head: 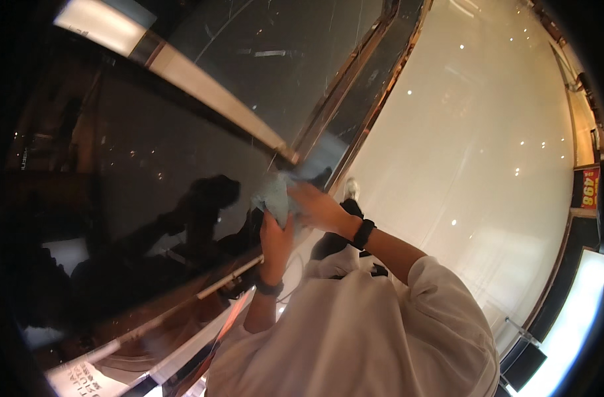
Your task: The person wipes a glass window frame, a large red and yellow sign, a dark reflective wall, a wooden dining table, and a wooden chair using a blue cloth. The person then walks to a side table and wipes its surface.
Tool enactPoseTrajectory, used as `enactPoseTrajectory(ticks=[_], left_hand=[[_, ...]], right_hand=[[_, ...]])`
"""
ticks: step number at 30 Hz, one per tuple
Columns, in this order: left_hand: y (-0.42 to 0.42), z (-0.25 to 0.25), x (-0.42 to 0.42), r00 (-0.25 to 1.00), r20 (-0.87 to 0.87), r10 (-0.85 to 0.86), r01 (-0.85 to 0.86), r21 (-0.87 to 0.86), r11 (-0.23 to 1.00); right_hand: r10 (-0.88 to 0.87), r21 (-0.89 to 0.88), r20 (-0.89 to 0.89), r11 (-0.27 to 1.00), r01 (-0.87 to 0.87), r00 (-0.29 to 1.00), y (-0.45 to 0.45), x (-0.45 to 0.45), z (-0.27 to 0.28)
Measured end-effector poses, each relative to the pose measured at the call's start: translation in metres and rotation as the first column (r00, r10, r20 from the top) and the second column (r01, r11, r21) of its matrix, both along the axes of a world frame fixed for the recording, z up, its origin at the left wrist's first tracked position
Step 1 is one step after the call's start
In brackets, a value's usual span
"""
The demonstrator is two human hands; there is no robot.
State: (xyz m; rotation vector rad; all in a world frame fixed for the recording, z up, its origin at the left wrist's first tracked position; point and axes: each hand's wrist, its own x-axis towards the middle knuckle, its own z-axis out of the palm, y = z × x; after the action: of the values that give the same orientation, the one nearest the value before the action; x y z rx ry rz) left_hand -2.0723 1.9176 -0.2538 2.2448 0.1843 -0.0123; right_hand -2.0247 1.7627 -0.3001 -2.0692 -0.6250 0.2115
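A grey-blue cloth (277, 196) is bunched in my left hand (276, 238), in front of a dark, glossy panel (158, 149). My right hand (322, 206) is beside the cloth's right edge. Motion blurs its fingers, so I cannot see whether they grip the cloth. Above the hands, a pale strip (217, 94) runs diagonally down to a corner beside a brown frame edge (341, 79). Dark bands circle both wrists. The panel carries dark reflections and light scratches.
A shiny pale floor (470, 139) extends along the right, with my shoe (351, 188) on it. A lit white panel (565, 327) and a red sign (590, 188) stand at the far right. A sheet with writing (91, 381) is at lower left.
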Motion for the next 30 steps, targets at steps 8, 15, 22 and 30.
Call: enactPoseTrajectory(ticks=[8,15,22,30], left_hand=[[-0.044,0.035,0.143,0.814,0.568,0.119,0.005,-0.212,0.977],[-0.073,0.097,0.25,0.597,0.734,0.325,0.011,-0.412,0.911],[-0.142,0.137,0.361,0.552,0.826,0.112,0.12,-0.212,0.97],[-0.245,0.104,0.449,0.862,0.494,-0.112,0.077,0.091,0.993]], right_hand=[[-0.069,0.136,0.585,0.991,-0.014,0.808,-0.021,0.169,0.111],[0.028,0.077,0.757,0.988,-0.132,0.653,-0.035,0.284,0.193],[-0.193,0.189,0.818,0.98,0.064,0.542,-0.118,0.375,0.212],[-0.359,0.282,0.418,0.925,0.256,0.835,-0.213,0.455,0.095]])
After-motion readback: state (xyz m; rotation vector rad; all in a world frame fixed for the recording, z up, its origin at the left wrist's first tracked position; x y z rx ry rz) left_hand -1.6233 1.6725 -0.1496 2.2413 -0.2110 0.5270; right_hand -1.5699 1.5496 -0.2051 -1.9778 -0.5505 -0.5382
